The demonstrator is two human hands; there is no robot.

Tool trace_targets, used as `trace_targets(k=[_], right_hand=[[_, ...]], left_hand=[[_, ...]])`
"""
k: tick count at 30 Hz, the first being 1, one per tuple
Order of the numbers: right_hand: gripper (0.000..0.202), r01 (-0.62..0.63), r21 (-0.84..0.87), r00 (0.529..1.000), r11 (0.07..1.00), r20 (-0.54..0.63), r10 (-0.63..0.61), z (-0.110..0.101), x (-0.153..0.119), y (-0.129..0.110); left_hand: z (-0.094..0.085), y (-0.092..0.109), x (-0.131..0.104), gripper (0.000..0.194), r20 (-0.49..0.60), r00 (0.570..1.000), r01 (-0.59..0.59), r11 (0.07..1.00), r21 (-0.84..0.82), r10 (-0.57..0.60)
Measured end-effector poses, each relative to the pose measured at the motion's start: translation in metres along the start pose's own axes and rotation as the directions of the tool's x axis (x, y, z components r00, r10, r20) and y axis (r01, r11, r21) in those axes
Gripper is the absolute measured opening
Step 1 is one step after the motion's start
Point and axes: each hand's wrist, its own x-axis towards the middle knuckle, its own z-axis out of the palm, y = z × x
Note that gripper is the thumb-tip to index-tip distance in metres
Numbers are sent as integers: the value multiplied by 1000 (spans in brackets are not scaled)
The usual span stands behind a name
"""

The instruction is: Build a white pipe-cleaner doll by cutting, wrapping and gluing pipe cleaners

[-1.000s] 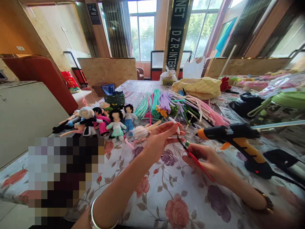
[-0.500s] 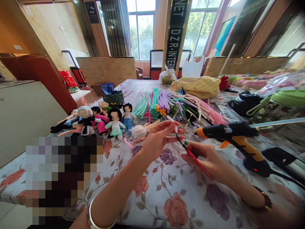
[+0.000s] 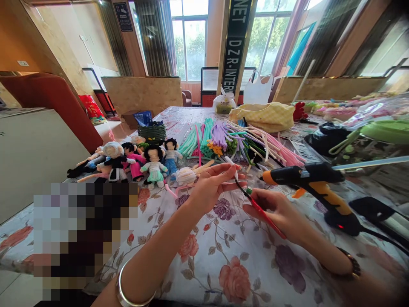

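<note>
My left hand pinches a short white fuzzy stem, like a pipe cleaner, between thumb and fingers above the table. My right hand is closed round a slim tool with red handles and a thin, dark, curved tip. That tip meets the lower end of the white stem, close to my left fingertips; whether it grips the stem I cannot tell. A small green bit shows beside my right fingers. Just beyond my left wrist lies an unfinished doll with a white head.
Several fuzzy dolls sit at left. Bundles of coloured fuzzy stems lie beyond my hands. A black and orange glue gun stands at right, its red light lit. A floral cloth covers the table; a yellow checked pouch lies behind.
Both hands keep nearly the same pose on the white stem and the red-handled tool. The whole view shifts very slightly left.
</note>
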Motion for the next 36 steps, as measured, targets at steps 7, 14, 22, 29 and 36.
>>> trace_targets(k=[7,14,22,29,36], right_hand=[[39,23,-12,1000,1000,-6,-23,1,2,2],[42,37,-72,998,997,-53,-41,2,2,5],[40,58,-124,996,991,-59,-65,4,3,7],[40,70,-162,995,984,-55,-80,3,2,5],[42,57,-181,995,982,-67,-70,3,2,6]], left_hand=[[-2,-1,1,20,5,1000,2,1000,-10,-2],[-1,0,0,21,-5,1000,8,1000,-15,-8],[-4,-3,2,21,22,1000,6,1000,-9,-5],[-3,-2,1,23,11,1000,12,1000,-3,-12],[-2,0,0,23,5,1000,26,1000,6,-26]])
